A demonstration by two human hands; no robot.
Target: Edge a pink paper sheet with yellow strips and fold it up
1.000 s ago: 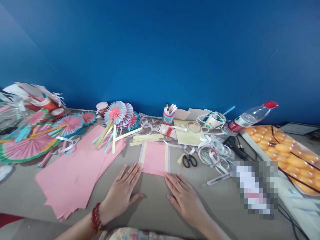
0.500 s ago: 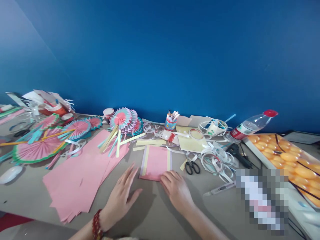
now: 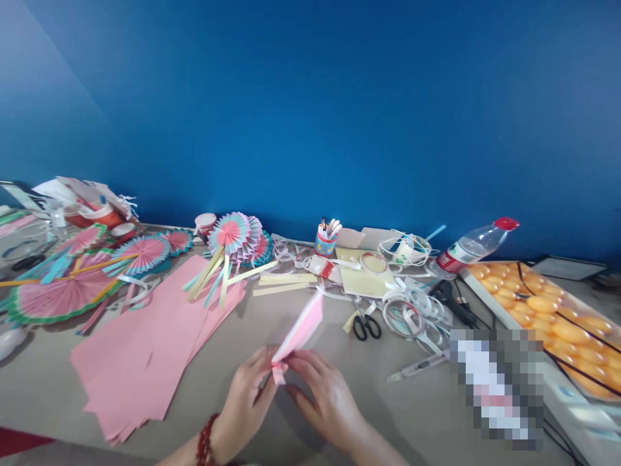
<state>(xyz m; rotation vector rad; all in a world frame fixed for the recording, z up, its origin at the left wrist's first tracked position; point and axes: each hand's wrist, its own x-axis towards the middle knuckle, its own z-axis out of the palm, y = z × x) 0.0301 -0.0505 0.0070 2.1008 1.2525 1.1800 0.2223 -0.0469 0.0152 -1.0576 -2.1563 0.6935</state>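
Observation:
A folded piece of pink paper point(image 3: 303, 327) with pale edge strips is raised off the table, tilted up to the right. Its lower end, creased into a narrow fold, is pinched between the thumb and fingers of my left hand point(image 3: 247, 395). My right hand point(image 3: 327, 398) grips the same paper from the other side, fingers behind the fold and thumb below it. A red beaded bracelet circles my left wrist. Left of my hands lies a stack of pink paper sheets point(image 3: 140, 343). Black-handled scissors point(image 3: 366, 325) rest beyond my right hand.
Pleated paper fans point(image 3: 230, 236) and a larger pink-green fan point(image 3: 63, 291) lie at the left. Behind stand a pen cup point(image 3: 326, 243) and a plastic bottle point(image 3: 473, 249). Tape rolls point(image 3: 402, 316), a utility knife point(image 3: 417, 367) and a glue gun point(image 3: 453, 303) lie to the right.
The pink paper was lying flat on the table; now it is lifted and turned nearly edge-on. My left hand has closed onto it, and both hands have come together.

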